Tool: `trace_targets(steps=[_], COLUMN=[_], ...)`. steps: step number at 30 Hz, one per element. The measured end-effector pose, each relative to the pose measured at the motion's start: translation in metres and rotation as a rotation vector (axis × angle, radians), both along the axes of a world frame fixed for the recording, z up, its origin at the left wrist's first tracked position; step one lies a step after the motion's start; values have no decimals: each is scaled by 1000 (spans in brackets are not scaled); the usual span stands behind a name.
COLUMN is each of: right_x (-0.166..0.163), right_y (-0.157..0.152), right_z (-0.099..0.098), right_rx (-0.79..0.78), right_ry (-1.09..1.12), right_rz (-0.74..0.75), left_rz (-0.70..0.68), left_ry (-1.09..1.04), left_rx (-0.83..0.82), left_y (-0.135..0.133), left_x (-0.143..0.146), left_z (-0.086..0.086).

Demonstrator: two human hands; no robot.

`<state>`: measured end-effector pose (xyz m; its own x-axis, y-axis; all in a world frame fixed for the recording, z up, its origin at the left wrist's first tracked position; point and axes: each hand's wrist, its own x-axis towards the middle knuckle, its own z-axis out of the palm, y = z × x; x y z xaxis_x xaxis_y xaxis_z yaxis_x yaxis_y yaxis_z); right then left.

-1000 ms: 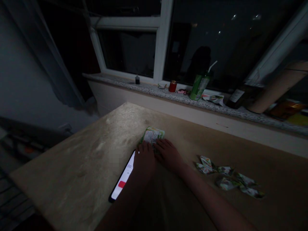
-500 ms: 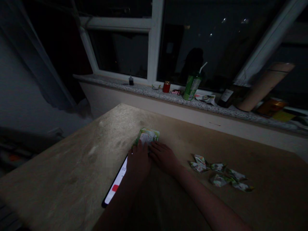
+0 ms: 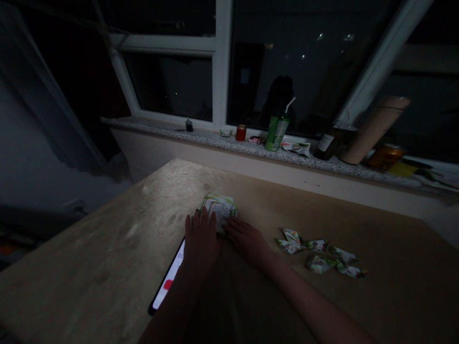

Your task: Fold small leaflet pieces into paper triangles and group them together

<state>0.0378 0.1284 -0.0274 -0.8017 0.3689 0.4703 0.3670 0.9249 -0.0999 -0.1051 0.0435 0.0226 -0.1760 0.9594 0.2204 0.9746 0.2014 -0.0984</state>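
Green-and-white printed packets or sheets [image 3: 226, 206] lie in a small, slightly uneven stack on the table. Over their near left part rests my left hand [image 3: 201, 236], flat, its fingers spread and pointing away from me. At the stack's near right edge lies my right hand [image 3: 247, 240], palm down with fingers stretched out and touching it. Both palms hide the near part of the stack. A lit phone [image 3: 168, 283] with a red button on its screen lies partly under my left wrist and forearm.
Several folded pieces of printed paper [image 3: 319, 263] lie on the table [image 3: 251, 301] to the right. Along the windowsill [image 3: 215, 141] stand a red jar [image 3: 241, 133], a green can [image 3: 277, 133] with a straw, a dark bottle [image 3: 325, 143] and a leaning tan cylinder [image 3: 375, 130].
My left hand's fingers have spread wider and shifted slightly left. The stack looks a little more fanned out. My right hand stays at its edge. The whole view has shifted slightly.
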Motion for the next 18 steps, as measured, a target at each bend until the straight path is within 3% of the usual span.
trace_targets(steps=[7, 18], right_x=[34, 107], right_y=[-13, -62], right_z=[-3, 4], right_rx=[76, -115], right_ry=[37, -97], right_rz=[-27, 36], left_rz=[-173, -575], left_ry=[-18, -174], left_rx=[7, -294], left_y=[-6, -28], left_x=[19, 49], left_z=[15, 9])
